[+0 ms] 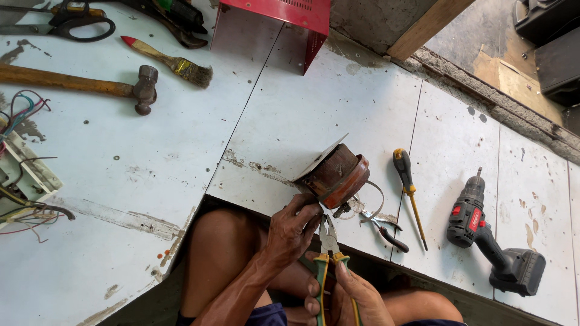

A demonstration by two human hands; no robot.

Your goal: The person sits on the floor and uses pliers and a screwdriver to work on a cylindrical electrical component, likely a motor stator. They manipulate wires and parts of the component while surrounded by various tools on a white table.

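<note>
From the head view, your left hand point(294, 229) gripped the rusty round motor part point(336, 175) at the white table point(151, 181) edge; your right hand point(350, 296) clasped green-handled pliers point(328, 253), nose beneath it. A red box point(284, 15) stood behind.

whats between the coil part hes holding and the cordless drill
In the head view, a yellow-handled screwdriver lies on the white table between the brown coil part and the drill; the rest is bare.
</note>
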